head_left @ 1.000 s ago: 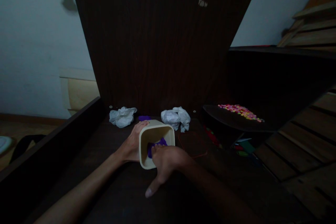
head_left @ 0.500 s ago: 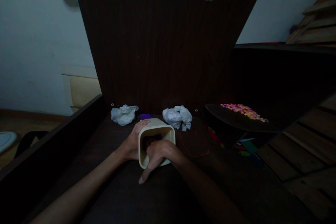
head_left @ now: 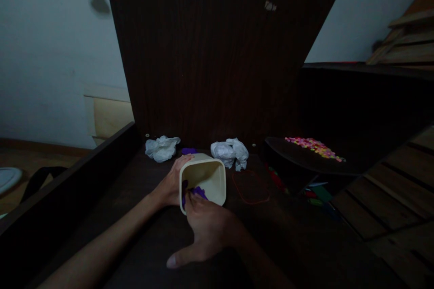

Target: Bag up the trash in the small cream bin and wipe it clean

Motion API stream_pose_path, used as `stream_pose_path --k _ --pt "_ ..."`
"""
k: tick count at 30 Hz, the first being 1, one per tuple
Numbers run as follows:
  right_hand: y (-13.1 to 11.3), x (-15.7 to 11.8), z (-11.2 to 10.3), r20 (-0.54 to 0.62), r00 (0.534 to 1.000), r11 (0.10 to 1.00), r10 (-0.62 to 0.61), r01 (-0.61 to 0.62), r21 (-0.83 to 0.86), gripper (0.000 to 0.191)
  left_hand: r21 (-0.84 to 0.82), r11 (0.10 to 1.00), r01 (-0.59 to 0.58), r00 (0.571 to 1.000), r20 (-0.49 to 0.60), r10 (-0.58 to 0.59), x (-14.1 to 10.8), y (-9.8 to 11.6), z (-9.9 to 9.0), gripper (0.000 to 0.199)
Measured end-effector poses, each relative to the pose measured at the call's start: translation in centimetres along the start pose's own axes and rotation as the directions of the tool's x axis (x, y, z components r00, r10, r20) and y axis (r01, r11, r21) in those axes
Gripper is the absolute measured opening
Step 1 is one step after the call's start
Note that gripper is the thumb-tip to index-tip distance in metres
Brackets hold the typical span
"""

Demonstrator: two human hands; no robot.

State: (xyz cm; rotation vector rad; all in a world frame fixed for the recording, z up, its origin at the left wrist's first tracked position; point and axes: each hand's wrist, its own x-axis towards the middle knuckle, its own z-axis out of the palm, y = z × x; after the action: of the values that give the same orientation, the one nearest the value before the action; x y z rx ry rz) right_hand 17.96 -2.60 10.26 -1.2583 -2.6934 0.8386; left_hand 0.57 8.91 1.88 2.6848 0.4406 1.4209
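Observation:
My left hand (head_left: 173,180) grips a cream plastic container (head_left: 222,176) by its left side. The container lies tipped over, its rounded-square mouth facing me. At that mouth, the fingers of my right hand (head_left: 210,221) press a crumpled purple cloth (head_left: 199,192) against the lower left inner wall. The right thumb sticks out to the left, away from the container. The fingertips are partly covered by the cloth, and the container's far end is out of sight.
Behind the container lie two crumpled white plastic bags, one at left (head_left: 162,149) and one at right (head_left: 228,151), with a purple piece (head_left: 189,150) between them. A thin reddish rounded outline (head_left: 251,201) lies to the right. Small colourful pieces (head_left: 315,146) cover a dark corner shelf.
My right hand has drawn back toward me from deep inside the container, bringing the purple cloth near the mouth. The left hand keeps its hold on the container.

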Motion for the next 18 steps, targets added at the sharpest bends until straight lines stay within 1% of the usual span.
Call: stream_pose_path --k 2,4,6,9,12,14,16,18 --pt "0.0 -1.5 0.8 -0.016 0.998 0.997 -0.062 0.061 -0.040 0.121 -0.008 1.000 -0.003 1.000 0.016 0.004 0.0 -0.1 -0.1 0.120" --pt "0.0 -2.9 1.2 -0.005 0.996 0.993 -0.085 0.084 -0.087 0.109 -0.017 1.000 -0.012 1.000 0.019 0.012 0.0 -0.1 -0.2 0.121" --pt "0.1 -4.0 1.3 -0.011 0.998 0.990 -0.060 0.058 -0.132 0.105 -0.028 0.999 -0.017 1.000 0.010 0.017 0.1 0.0 -0.2 0.119" --pt "-0.2 -4.4 0.8 0.028 0.998 0.976 0.062 -0.055 -0.212 0.110 -0.040 0.999 -0.014 1.000 -0.003 0.014 0.3 0.2 -0.2 0.117" --pt "-0.6 -3.4 -0.3 0.096 0.974 0.944 0.207 -0.173 -0.281 0.115 -0.036 0.999 -0.029 1.000 -0.002 0.029 0.4 0.2 -0.1 0.119" --pt "-0.5 -2.2 -1.2 0.135 0.954 0.928 0.269 -0.219 -0.301 0.119 -0.022 0.999 -0.035 0.999 0.010 0.035 0.4 0.2 -0.1 0.120" --pt "0.0 -0.5 -1.7 0.176 0.943 0.926 0.281 -0.219 -0.308 0.121 -0.012 1.000 -0.029 0.999 0.028 0.029 0.4 0.3 0.0 0.121" --pt "0.8 1.2 -1.9 0.152 0.959 0.935 0.239 -0.185 -0.302 0.119 -0.010 1.000 -0.022 0.999 0.036 0.022 0.4 0.4 0.0 0.121"
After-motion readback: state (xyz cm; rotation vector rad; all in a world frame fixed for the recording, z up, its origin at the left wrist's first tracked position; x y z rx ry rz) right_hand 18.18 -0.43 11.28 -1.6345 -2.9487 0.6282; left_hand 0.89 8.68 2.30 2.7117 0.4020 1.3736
